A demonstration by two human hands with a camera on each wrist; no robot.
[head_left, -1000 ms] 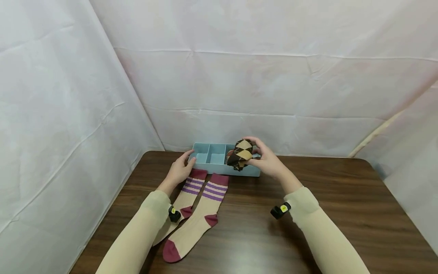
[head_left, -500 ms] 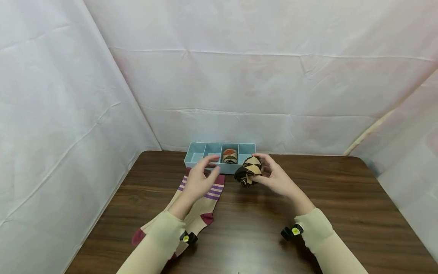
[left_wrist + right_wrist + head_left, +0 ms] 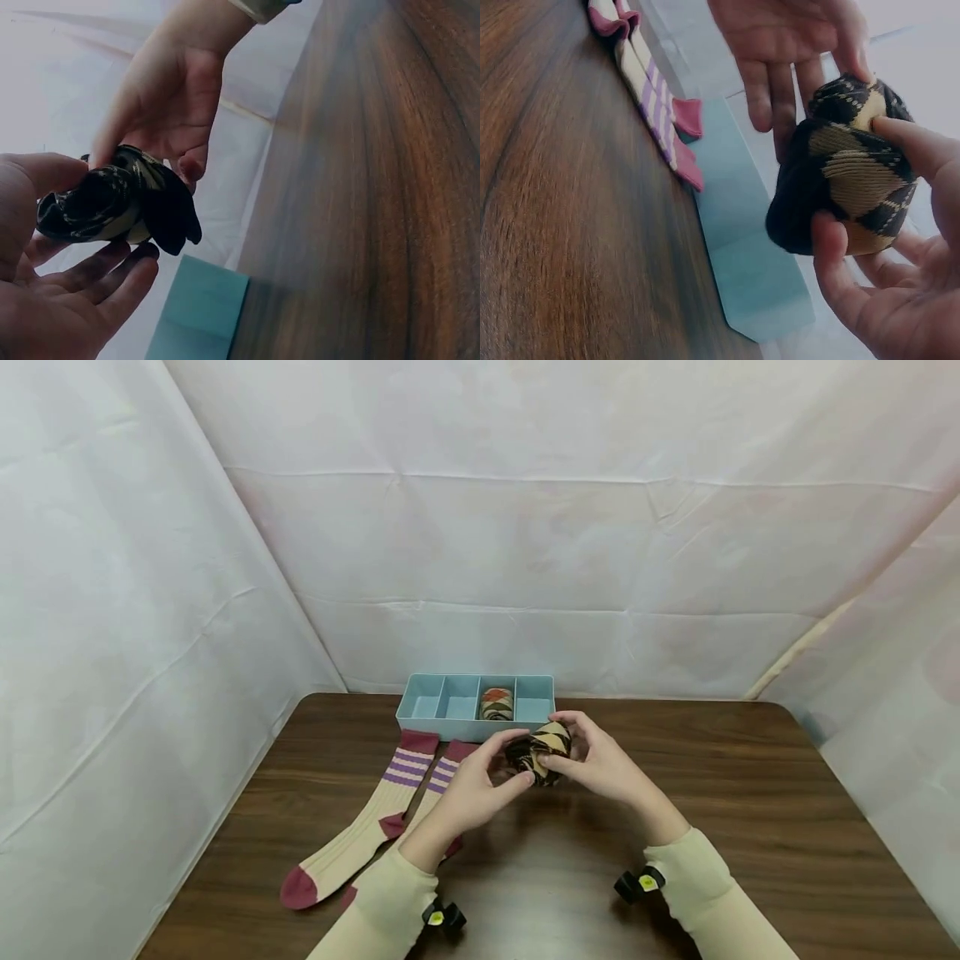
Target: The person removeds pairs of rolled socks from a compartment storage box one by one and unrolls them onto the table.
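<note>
A rolled pair of socks [image 3: 551, 742], black and tan with a diamond pattern, is held up just in front of the blue box [image 3: 457, 727]. My right hand [image 3: 606, 767] grips its right side, thumb in front; the right wrist view shows fingers around the sock roll [image 3: 862, 176]. On the other end, my left hand [image 3: 477, 789] pinches it between thumb and fingers, as the left wrist view shows at the dark roll [image 3: 97, 202]. Another rolled pair [image 3: 497, 704], orange, tan and green, sits in the box's third compartment from the left.
Two cream socks with maroon toes and purple stripes lie flat on the wooden table [image 3: 712, 793]: the left sock [image 3: 352, 843] in full view, the right sock [image 3: 438, 789] partly under my left arm. White sheeting [image 3: 480, 543] rises behind the box and at both sides.
The dark sock roll has come away from over the box toward me, in my right hand. My left hand has left the box's left end and moved right onto the roll.
</note>
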